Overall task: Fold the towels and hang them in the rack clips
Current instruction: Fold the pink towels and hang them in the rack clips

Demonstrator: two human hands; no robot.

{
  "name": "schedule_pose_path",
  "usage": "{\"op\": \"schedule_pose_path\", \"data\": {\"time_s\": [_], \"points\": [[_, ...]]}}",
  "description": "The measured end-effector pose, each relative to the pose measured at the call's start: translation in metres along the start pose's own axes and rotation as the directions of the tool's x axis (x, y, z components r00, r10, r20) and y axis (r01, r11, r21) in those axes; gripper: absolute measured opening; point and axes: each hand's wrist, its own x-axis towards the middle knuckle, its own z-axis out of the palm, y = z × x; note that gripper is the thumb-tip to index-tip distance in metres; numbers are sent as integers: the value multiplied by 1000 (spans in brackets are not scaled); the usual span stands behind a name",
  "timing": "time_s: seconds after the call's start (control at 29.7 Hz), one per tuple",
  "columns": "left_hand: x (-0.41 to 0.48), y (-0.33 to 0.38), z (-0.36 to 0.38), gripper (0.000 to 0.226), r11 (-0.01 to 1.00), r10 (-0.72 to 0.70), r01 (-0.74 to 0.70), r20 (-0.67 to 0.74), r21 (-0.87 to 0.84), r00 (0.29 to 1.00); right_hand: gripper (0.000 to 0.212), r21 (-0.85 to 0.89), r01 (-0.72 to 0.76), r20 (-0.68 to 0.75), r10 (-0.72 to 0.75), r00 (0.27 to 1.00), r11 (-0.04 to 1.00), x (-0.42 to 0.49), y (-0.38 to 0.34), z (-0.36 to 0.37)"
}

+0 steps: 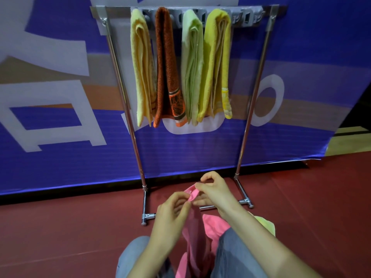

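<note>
A pink towel (195,233) hangs down between my knees, its top edge lifted in front of me. My left hand (170,212) pinches that edge from the left and my right hand (214,192) pinches it from the right, fingertips close together. Behind stands a steel rack (128,109) with a grey clip bar (245,17). Several folded towels hang from the clips: a pale orange towel (141,67), a rust towel (167,67), a light green towel (191,67) and a yellow towel (217,63). The clips at the bar's right end hold nothing.
A pale yellow cloth (265,223) lies on the dark red floor (70,227) by my right forearm. A blue printed banner (60,157) stands right behind the rack. The rack's foot bars (148,215) lie just ahead of my knees.
</note>
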Motion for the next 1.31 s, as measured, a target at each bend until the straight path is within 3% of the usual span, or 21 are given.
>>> {"op": "schedule_pose_path", "data": {"time_s": [0.34,0.51,0.71,0.77,0.91,1.01,1.11,1.18,1.31], "points": [[-11,-2,1,35,996,21,-16,-50,93,999,10,-75,48,95,-40,995,996,-15,6,-7],[-3,-1,-13,26,999,-1,2,-15,51,1000,18,-260,8,232,54,971,966,-18,-1,-17],[3,22,-33,28,992,87,-92,52,92,995,17,-609,122,398,169,902,784,-24,-1,-41],[4,29,-39,28,984,113,-122,75,129,991,5,-661,170,426,179,887,731,-24,2,-47],[3,39,-47,23,973,146,-164,116,164,982,13,-715,248,483,205,852,654,-25,10,-48],[2,46,-53,26,965,151,-179,151,191,977,23,-753,265,460,193,867,602,-22,20,-47],[1,45,-64,21,943,156,-201,181,265,971,23,-804,270,392,131,910,531,-15,26,-56],[1,42,-76,9,918,157,-210,176,337,972,26,-837,311,342,-13,940,449,-10,24,-64],[3,38,-93,11,852,138,-204,169,483,976,32,-754,466,315,-369,875,462,-5,9,-78]]}}
